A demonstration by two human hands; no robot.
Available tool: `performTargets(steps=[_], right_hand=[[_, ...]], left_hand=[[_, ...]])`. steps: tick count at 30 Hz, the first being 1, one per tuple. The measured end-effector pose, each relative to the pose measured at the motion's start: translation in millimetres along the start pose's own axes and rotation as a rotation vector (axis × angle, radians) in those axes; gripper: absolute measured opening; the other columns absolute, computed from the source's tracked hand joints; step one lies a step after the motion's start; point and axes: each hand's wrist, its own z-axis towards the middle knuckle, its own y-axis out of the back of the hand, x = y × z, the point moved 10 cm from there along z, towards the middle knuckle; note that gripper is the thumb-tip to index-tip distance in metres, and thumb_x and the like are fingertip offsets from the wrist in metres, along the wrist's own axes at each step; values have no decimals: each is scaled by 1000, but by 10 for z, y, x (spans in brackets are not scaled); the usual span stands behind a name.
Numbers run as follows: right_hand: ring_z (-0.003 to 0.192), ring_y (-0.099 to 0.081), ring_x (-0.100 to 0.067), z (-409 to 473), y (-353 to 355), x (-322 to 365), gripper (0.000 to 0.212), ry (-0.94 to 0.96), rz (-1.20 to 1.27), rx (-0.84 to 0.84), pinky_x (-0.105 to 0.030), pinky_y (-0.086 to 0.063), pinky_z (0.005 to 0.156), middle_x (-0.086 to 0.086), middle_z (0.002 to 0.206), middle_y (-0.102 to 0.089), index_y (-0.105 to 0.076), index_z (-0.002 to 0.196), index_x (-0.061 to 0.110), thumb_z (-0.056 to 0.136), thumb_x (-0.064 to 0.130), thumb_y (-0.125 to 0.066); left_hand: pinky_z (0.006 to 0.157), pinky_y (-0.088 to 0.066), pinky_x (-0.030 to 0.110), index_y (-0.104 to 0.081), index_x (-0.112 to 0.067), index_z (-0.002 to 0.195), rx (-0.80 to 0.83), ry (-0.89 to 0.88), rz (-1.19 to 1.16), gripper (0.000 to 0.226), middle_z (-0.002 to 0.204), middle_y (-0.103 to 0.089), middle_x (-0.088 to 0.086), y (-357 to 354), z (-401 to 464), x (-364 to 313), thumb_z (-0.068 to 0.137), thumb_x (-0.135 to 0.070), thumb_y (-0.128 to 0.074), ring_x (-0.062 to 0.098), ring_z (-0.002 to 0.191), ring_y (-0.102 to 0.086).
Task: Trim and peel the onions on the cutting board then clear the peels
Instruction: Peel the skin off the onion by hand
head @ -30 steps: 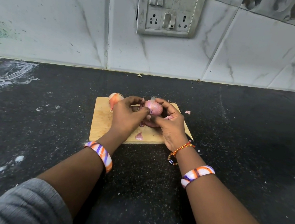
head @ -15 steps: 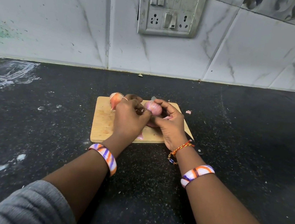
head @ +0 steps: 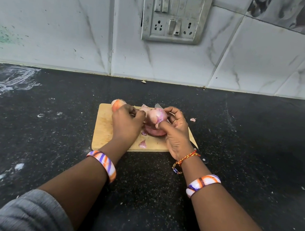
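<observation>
Pink onion (head: 157, 116), partly peeled, was held above wooden cutting board (head: 104, 128) at frame centre. Second onion (head: 117, 104), skin on, sat at board's upper-left corner. Loose peels (head: 143, 144) lay on board; purple piece (head: 155, 132) lay beneath held onion.

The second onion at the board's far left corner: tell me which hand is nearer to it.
Left. The left hand sits right beside the second onion, partly covering it, while pulling at the onion being peeled. The right hand grips that onion farther right on the cutting board.
</observation>
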Motion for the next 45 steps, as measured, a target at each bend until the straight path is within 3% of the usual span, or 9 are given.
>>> performTargets(steps=[3, 8, 15, 20, 24, 28, 36, 40, 45], right_hand=[[89, -59, -21, 17, 30, 9, 48, 8, 0, -22, -49, -49, 83, -6, 100, -59, -52, 96, 19, 76, -24, -47], [85, -62, -18, 12, 18, 33, 47, 25, 62, 2, -34, -53, 75, -8, 98, -60, -54, 99, 22, 79, -20, -48], [101, -59, -24, 15, 19, 49, 47, 50, 155, 9, -38, -49, 90, -17, 118, -56, -54, 111, 21, 80, -15, -55], [104, -58, -20, 15, 24, 29, 61, 48, 39, 4, -34, -51, 90, -18, 134, -49, -50, 127, 20, 77, -12, -62], [94, -61, -11, -11, 1, 33, 55, 24, -17, 17, -32, -53, 87, -8, 117, -59, -57, 120, 17, 74, -14, -63], [81, -66, -3, -33, -20, 66, 56, 39, -97, 24, -24, -57, 74, 5, 100, -64, -57, 122, 14, 74, -14, -64], [87, -63, -5, -11, -46, 64, 56, 83, -221, 28, -28, -56, 81, 6, 96, -67, -61, 117, 17, 71, -14, -68], [87, -63, -5, -4, -30, 61, 57, 93, -257, 18, -30, -55, 83, 7, 94, -67, -61, 117, 16, 70, -16, -68], [83, -63, -4, 0, -37, 59, 58, 84, -256, 39, -28, -55, 82, 6, 93, -67, -59, 121, 10, 71, -20, -64]], left_hand=[[50, -28, 25, -49, -9, 64, -1, -1, -10, 18, 64, -54, 0, -10, 19, 29, 79, -9, -59, 16, 62, -49], [51, -36, 25, -43, -13, 58, 45, -17, -13, 26, 61, -52, 5, -47, 0, 9, 76, -5, -61, 20, 60, -51], [48, -33, 21, -38, -11, 55, 83, -24, -126, 31, 54, -40, 5, -66, -26, -16, 76, -2, -60, 17, 54, -40], [56, -50, 38, -39, -12, 54, 61, -3, -237, 32, 53, -42, 9, -69, 11, 53, 78, -5, -60, 30, 56, -50], [57, -44, 14, -54, -17, 74, 100, -79, -262, 23, 68, -53, -3, -84, -20, -63, 78, 4, -60, 9, 61, -49], [72, -54, 31, -66, -19, 101, 175, -91, -280, 21, 100, -66, 4, -168, -24, -67, 82, -9, -64, 18, 80, -63], [49, -50, 17, -70, -8, 86, 140, -88, -207, 8, 66, -63, -4, -127, -61, -89, 79, -10, -69, 0, 48, -58], [55, -48, 7, -72, -5, 85, 119, -144, -173, 9, 69, -64, -1, -101, -74, -138, 78, -7, -68, -1, 58, -59], [56, -48, 12, -71, -1, 80, 115, -219, -94, 6, 68, -64, 3, -102, -95, -196, 78, -3, -66, 7, 58, -58]])
